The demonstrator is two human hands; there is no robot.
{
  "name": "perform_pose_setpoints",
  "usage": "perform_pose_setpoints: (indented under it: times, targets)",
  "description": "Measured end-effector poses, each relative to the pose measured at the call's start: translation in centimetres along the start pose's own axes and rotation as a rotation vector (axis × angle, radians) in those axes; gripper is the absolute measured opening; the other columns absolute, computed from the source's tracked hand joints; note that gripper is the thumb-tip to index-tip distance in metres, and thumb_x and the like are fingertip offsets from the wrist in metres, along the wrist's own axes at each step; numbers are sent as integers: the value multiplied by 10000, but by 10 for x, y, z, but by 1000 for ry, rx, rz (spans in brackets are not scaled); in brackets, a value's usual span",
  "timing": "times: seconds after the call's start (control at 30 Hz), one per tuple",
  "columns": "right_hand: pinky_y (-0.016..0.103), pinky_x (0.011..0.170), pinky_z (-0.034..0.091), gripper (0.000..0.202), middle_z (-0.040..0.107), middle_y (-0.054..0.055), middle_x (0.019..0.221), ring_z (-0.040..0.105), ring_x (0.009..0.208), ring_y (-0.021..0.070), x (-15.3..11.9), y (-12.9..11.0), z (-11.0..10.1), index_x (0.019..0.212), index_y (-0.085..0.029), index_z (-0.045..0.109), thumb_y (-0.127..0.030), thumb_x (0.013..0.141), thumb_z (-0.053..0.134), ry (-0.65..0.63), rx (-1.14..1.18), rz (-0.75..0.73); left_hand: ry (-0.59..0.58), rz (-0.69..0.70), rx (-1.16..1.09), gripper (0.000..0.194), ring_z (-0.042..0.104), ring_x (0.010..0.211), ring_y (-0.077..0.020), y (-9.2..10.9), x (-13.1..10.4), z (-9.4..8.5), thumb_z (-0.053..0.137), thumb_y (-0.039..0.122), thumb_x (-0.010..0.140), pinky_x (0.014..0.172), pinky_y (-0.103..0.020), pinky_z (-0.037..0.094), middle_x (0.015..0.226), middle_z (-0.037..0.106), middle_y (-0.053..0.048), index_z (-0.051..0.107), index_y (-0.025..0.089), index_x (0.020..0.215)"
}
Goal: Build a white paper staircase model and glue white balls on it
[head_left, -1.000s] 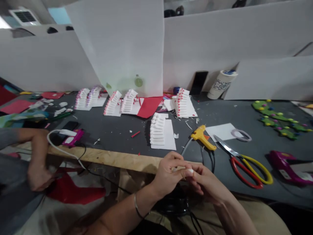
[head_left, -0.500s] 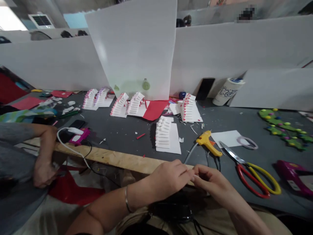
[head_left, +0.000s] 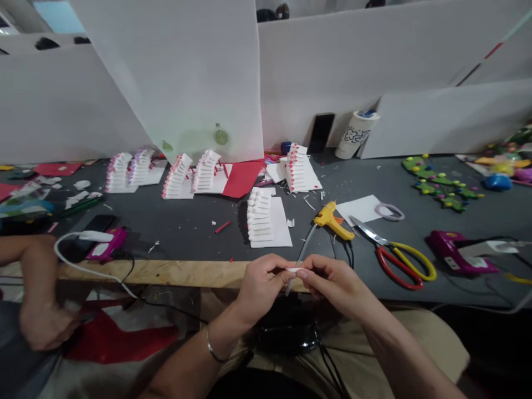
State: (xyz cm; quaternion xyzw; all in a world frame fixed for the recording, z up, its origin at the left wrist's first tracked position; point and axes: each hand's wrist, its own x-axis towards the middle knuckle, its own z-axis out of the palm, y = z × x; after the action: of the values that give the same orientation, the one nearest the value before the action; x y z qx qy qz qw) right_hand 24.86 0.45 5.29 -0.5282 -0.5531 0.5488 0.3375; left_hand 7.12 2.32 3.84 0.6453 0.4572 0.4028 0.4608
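My left hand (head_left: 262, 285) and my right hand (head_left: 332, 280) meet above the table's wooden front edge, fingertips pinched together. Between them is a small white strip (head_left: 293, 270), which looks like paper; most of it is hidden by the fingers. Just beyond lies a white card (head_left: 282, 221) bearing a stepped row of white rolled pieces (head_left: 260, 219). To the right of it are a yellow glue gun (head_left: 332, 220) and scissors (head_left: 388, 244) with one red and one yellow handle.
Further back stand similar cards with red-tipped rolls (head_left: 177, 177). A white cup (head_left: 356, 134) and a phone (head_left: 321, 133) lean near the partition. Purple power strips (head_left: 451, 252) with cables lie on both sides. At left rests another person's arm (head_left: 39, 282).
My view has tilted down and swung right. My left hand has drawn back from over the right fingertips, and the white strip now shows between both hands.
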Motion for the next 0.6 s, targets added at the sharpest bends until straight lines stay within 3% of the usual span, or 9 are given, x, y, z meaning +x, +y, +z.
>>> perform_pose_setpoints:
  times: [0.1, 0.23, 0.43, 0.53, 0.6]
  targets:
    - [217, 455, 351, 371, 536, -41, 528, 464, 464, 86, -2, -2, 2, 657, -200, 563, -524, 831, 609, 46, -15, 7, 33, -142, -173, 278, 616, 657, -141, -5, -1, 5, 743, 418, 738, 614, -242, 498, 729, 705, -41, 725, 143, 769]
    - [213, 442, 366, 386, 540, -43, 530, 465, 451, 82, 2, 0, 3, 657, -199, 568, -553, 797, 631, 39, 63, 66, -16, -259, -296, 308, 626, 657, -143, -9, 1, 7, 758, 409, 710, 610, -246, 515, 759, 723, -49, 735, 130, 838]
    - [213, 413, 340, 477, 495, -58, 522, 411, 432, 71, 13, 7, 7, 622, -198, 528, -645, 687, 680, 3, 297, 103, -20, -106, -168, 248, 675, 823, -175, -8, 3, 4, 687, 300, 785, 755, -277, 548, 922, 747, -75, 737, 156, 980]
    - [217, 431, 330, 459, 472, -66, 513, 404, 442, 75, 15, 10, 9, 627, -201, 522, -631, 719, 655, 31, 242, 71, -17, -47, -31, 284, 677, 848, -178, -4, 3, 1, 653, 304, 818, 768, -283, 548, 961, 746, -71, 724, 184, 1064]
    - [217, 449, 323, 407, 478, -59, 529, 418, 471, 83, 15, 9, 9, 650, -198, 550, -578, 779, 619, 44, 136, 21, -19, -24, 68, 242, 677, 849, -186, 0, 5, -2, 649, 321, 826, 784, -292, 543, 943, 750, -66, 742, 195, 1010]
